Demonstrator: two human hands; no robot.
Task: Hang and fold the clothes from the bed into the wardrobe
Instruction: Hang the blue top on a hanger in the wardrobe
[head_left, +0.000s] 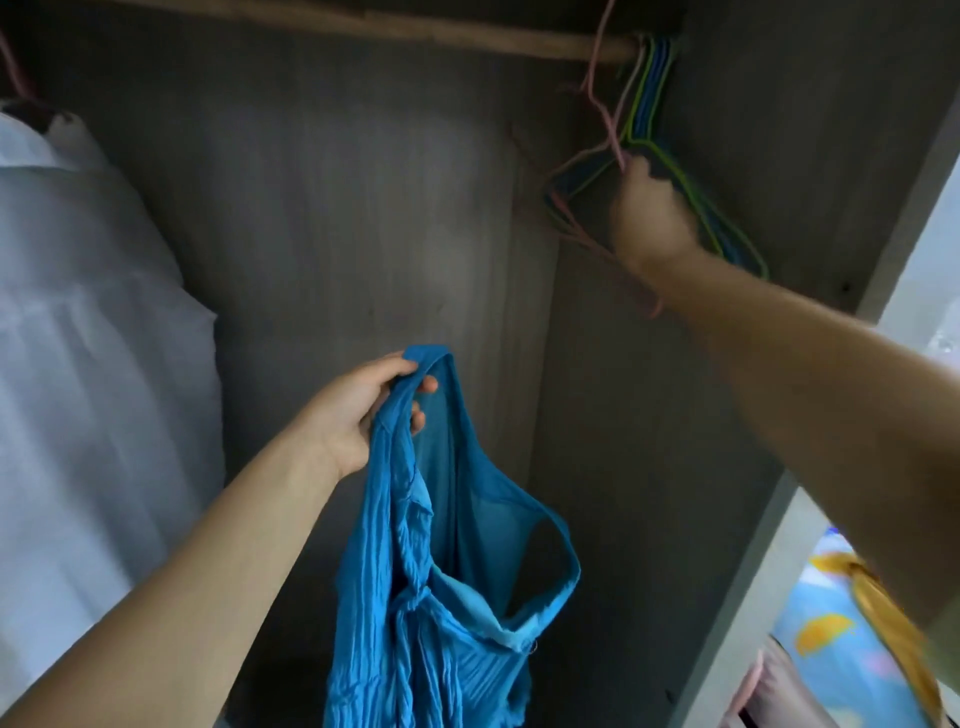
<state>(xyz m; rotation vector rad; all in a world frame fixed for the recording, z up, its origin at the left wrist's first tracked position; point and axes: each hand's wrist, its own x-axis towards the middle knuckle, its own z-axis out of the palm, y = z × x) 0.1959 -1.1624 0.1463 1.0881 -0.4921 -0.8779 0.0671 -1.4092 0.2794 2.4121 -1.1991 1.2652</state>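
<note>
Head cam: left hand (363, 410) grips the blue sleeveless top (441, 582) by one strap, mid-wardrobe. Right hand (652, 218) clutches a pink hanger (605, 119) among the bunch at the rod's (363, 28) right end. Hangers look tangled, so yanking might drag neighbors off.

L forearm is raised from lower left, wrist straight; left hand (363, 410) is curled, thumb on top, fingers wrapped under, pinching a blue strap. R arm is stretched up and fwd from the right edge, fully extended; right hand (652, 215) is seen blurred, back twd camera, fingers closed at a pink hanger.
</note>
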